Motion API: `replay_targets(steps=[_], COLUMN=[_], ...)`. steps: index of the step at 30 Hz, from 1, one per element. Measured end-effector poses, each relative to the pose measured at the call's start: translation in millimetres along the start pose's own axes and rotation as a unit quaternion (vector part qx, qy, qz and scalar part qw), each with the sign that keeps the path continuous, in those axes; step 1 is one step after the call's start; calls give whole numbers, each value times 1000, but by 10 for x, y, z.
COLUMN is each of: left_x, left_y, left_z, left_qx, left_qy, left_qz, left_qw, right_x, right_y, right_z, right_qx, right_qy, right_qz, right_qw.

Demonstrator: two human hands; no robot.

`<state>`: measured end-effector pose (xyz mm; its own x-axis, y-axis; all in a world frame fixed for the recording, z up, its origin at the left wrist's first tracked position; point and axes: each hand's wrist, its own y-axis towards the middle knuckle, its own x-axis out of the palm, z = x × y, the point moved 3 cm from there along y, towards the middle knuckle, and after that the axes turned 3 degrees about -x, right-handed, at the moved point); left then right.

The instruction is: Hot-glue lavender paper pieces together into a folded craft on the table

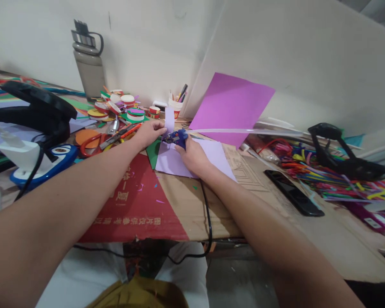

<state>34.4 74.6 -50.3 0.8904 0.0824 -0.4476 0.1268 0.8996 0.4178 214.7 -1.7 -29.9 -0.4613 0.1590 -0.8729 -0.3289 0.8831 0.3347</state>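
Beyond, a cup (pixel 175 111) holds pens (pixel 182 92); left hand (pixel 149 131) pinches lilac strip (pixel 169 119), right hand (pixel 193 155) grips glue gun (pixel 180 139).

Room light: soft, greyish, a little dim, its source out of sight.
Wall (pixel 147 47): pale and evenly lit left of the purple sheet (pixel 232 100).
Bottle (pixel 89 75): well left of the sheet, a faint shadow beside it.
Blue glue gun (pixel 179 139): left of the sheet's foot, its fine detail hard to make out.
Clear strip (pixel 276 132): pale shine, partly crossing the sheet.
Craft strips (pixel 297 167): right of the sheet, smeared (I'd squint).
Black stand (pixel 336 152): farther right, blurred, stretched sideways.
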Motion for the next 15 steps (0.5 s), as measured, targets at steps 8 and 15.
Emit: replay_targets(steps=[8,15], left_x=[1,-2], left_y=[-1,-9], left_z=[-1,17], left_qx=[-1,-7], left_qy=[9,26], left_qz=[-3,-5], left_qw=[1000,1000], right_x=[-69,-46], right_y=[-42,-27], right_z=[-2,34], right_qx=[-10,9], right_qy=[-2,-6], right_qz=[-9,-1], right_qw=[1000,1000])
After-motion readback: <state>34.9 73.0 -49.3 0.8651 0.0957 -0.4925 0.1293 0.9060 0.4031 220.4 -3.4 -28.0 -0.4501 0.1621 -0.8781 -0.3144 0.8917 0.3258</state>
